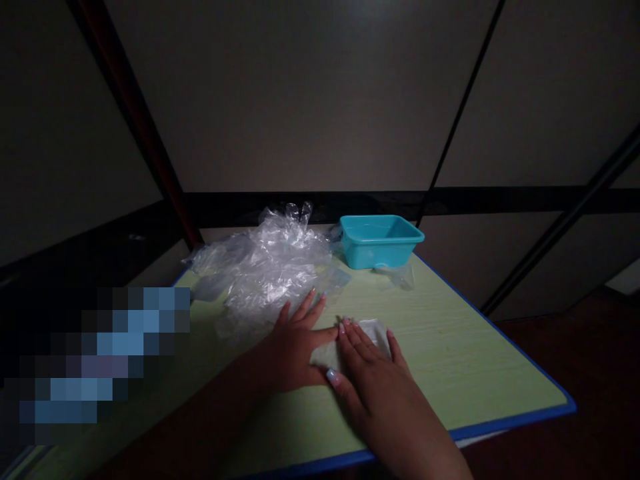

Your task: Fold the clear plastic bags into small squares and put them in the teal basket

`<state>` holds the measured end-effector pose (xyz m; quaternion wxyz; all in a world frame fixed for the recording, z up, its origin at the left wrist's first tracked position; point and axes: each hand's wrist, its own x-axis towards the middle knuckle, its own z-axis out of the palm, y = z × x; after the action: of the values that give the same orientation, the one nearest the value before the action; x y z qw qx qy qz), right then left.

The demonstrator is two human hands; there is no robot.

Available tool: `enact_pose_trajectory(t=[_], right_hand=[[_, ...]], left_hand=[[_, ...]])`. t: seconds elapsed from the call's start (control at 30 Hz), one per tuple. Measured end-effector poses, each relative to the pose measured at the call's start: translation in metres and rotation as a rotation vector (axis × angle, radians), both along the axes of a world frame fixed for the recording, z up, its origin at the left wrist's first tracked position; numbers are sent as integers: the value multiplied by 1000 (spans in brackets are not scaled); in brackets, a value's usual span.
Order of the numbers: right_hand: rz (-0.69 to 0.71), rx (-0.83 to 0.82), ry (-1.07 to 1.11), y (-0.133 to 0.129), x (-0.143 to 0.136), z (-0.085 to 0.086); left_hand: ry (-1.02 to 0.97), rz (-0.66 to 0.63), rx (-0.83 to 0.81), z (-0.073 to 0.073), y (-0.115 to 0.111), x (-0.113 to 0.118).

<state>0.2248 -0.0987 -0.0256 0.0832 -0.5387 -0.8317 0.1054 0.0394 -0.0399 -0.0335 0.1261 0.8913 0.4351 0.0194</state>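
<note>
Near the front of the table, a flat, whitish piece of clear plastic (pixel 376 331), perhaps a bag or glove, lies partly hidden under my hands. My right hand (pixel 370 373) rests flat on it, fingers stretched forward and thumb out to the left. Spread wide, my left hand (pixel 297 350) presses down at its left side, with the index finger reaching the right hand's fingertips. Just beyond my left fingers is a large heap of crumpled clear plastic (pixel 273 260), with glove-like finger shapes at its top.
A turquoise plastic basin (pixel 383 252) stands at the back right of the green table (pixel 440 360), which has a blue edge. A loose clear plastic piece (pixel 400 276) lies before the basin. Panelled doors (pixel 310 100) rise behind. A blurred, pixelated patch covers the left side.
</note>
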Motion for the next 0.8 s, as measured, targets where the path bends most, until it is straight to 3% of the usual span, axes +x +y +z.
enact_pose_trajectory(t=[0.13, 0.4, 0.8], right_hand=[[-36, -1, 2, 3, -7, -1], [-114, 16, -10, 14, 14, -7], [-206, 28, -87, 23, 20, -16]], left_hand=[[-18, 14, -5, 0, 0, 0], [-43, 31, -51, 3, -2, -1], [-45, 50, -89, 6, -2, 0]])
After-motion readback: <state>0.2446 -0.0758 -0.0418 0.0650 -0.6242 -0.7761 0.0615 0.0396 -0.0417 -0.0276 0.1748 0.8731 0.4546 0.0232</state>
